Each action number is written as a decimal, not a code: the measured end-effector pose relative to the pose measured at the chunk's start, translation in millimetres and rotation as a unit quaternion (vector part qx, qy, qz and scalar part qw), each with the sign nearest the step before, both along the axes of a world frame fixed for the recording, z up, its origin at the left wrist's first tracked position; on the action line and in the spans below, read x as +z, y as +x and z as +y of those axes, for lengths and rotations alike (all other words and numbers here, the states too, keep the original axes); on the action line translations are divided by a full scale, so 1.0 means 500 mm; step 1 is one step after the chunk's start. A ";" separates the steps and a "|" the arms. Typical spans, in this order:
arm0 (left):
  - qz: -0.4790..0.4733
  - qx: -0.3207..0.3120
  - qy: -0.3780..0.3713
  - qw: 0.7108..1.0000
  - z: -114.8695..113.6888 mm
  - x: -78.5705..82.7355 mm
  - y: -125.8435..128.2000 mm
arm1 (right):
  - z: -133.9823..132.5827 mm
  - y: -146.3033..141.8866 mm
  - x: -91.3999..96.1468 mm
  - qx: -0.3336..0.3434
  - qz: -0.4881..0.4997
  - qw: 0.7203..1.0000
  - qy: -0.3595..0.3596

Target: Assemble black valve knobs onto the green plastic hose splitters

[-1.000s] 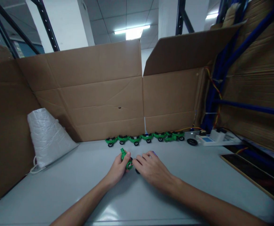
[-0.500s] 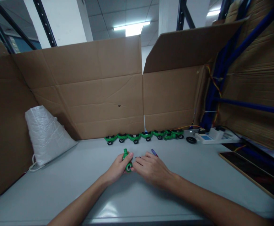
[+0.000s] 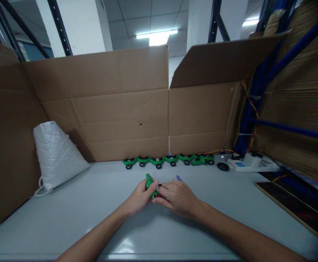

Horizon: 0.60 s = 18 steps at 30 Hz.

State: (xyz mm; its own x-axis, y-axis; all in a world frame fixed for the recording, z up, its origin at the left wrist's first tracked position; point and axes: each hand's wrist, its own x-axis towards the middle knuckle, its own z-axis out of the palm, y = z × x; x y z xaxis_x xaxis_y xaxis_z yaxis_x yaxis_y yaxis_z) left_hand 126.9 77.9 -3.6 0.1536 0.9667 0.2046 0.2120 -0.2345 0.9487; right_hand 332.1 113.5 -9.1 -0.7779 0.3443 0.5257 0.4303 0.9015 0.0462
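My left hand (image 3: pixel 140 196) is closed around a green toy vehicle (image 3: pixel 149 181), thumb on top, its narrow end pointing away from me. Against the toy's near end rest the bent fingers of my right hand (image 3: pixel 179 196). Something small and red shows between the fingertips, and a bit of black sits beside them; what the right fingers hold is mostly hidden. Just behind my right knuckles pokes the blue end of a slim pen-like object (image 3: pixel 179 178); whether it is held or lies on the table (image 3: pixel 106 203) cannot be made out.
Several green toy vehicles with black wheels (image 3: pixel 157 163) line the table's back edge. Right of them are a black ring (image 3: pixel 223 166) and a white power strip (image 3: pixel 253 165). A white bag (image 3: pixel 59 156) stands at left. Cardboard walls (image 3: pixel 115 120) enclose the back and sides.
The toy has turned in my left hand, and its near wheel is now covered. My right fingers have closed in over it, and red shows at their tips. The view has shifted slightly.
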 end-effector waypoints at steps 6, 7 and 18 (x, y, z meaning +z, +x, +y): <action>0.060 0.035 0.070 0.995 -0.003 -0.007 -0.009 | 0.003 0.002 -0.009 -0.009 0.014 1.000 -0.016; 0.067 0.048 0.075 0.994 -0.001 -0.008 -0.011 | 0.004 0.004 -0.008 -0.011 0.022 1.000 -0.018; 0.005 0.174 0.071 0.982 0.031 -0.017 -0.035 | 0.039 0.043 0.022 -0.091 -0.020 0.994 -0.053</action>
State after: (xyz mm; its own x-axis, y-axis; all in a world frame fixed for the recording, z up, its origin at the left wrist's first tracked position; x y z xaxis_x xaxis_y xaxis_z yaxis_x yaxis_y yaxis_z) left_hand 109.5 93.6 -12.1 -0.1785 0.9231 0.3407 0.3116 -0.2754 0.9094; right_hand 353.7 132.9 1.9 -0.7175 0.5332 0.4482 0.5866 0.8095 -0.0240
